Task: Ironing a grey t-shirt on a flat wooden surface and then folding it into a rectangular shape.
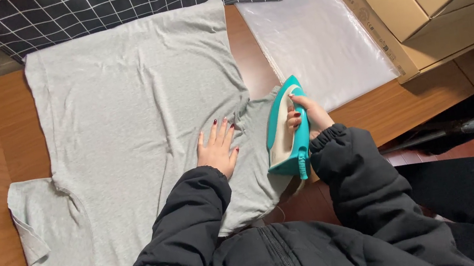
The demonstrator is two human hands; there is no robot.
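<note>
My right hand (306, 114) clenched round teal iron (287, 130) handle, soleplate hidden. My left hand (218, 147) flat, released, pressing one grey T-shirt (128, 121) beside iron; shirt hem hidden under my sleeve.

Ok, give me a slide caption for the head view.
Left hand flattens a grey T-shirt while right hand holds a teal iron on it.
</note>
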